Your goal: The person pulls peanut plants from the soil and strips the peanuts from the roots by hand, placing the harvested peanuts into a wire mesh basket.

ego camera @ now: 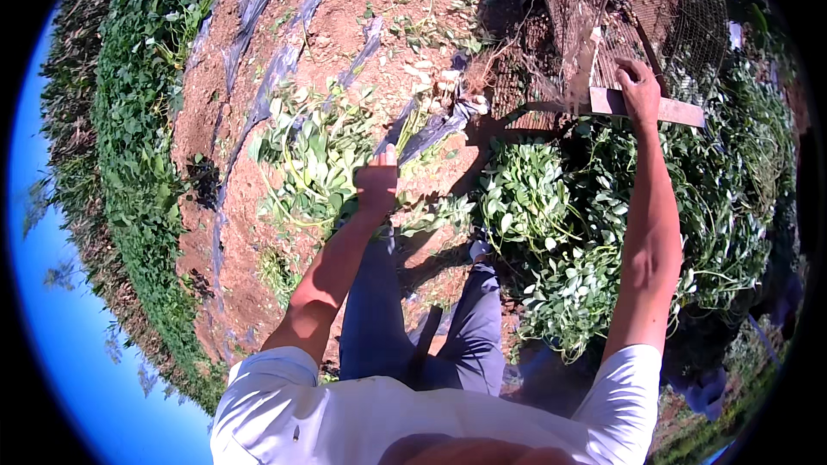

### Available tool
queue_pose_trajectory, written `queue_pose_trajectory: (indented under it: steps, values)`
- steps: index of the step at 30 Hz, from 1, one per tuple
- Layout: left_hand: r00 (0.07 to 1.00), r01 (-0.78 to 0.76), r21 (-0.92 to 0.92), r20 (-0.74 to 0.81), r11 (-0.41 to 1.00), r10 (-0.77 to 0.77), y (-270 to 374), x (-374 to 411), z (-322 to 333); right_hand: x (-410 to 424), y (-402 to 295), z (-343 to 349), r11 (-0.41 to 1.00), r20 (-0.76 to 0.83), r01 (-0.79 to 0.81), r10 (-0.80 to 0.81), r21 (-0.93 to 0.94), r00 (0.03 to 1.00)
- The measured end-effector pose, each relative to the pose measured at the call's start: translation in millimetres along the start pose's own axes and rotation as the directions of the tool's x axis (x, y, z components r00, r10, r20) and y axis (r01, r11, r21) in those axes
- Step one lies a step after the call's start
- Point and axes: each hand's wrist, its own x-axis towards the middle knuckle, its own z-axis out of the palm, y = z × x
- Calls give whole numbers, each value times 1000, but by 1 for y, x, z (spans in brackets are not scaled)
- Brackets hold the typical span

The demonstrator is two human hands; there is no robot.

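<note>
My left hand (376, 188) is closed around the stems of a bunch of leafy peanut plants (316, 155). Pale pods (449, 82) and roots lie at the bunch's far end, beside a strip of dark plastic film (439, 132). At the upper right my right hand (639, 87) is at a flat wooden board (681, 112), its fingers curled above it; whether they grip anything is unclear. Just beyond is a wire mesh guard (698, 13) with a curved rim, over a ribbed surface (610, 64).
Cut or pulled leafy plants (588, 258) are heaped below the board on the right. Torn plastic film (258, 100) lies across the brown soil (200, 110). A row of green plants (136, 123) borders the left. Loose pods are scattered on the soil at the top.
</note>
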Motion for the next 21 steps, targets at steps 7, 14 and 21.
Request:
queue_pose_trajectory:
  steps: [7, 14, 21]
  values:
    - [847, 330, -417, 527, 847, -71, -68, -10, -145, -121, -139, 36, 732, -120, -73, 208, 678, 971]
    - [755, 650, -752, 655, 107, 17, -80, -4, -214, -230, -184, 62, 683, 71, -182, 187, 707, 980]
    - [855, 464, -867, 492, 181, 164, -19, 31, -176, -267, -207, 69, 790, 414, -241, -17, 564, 910]
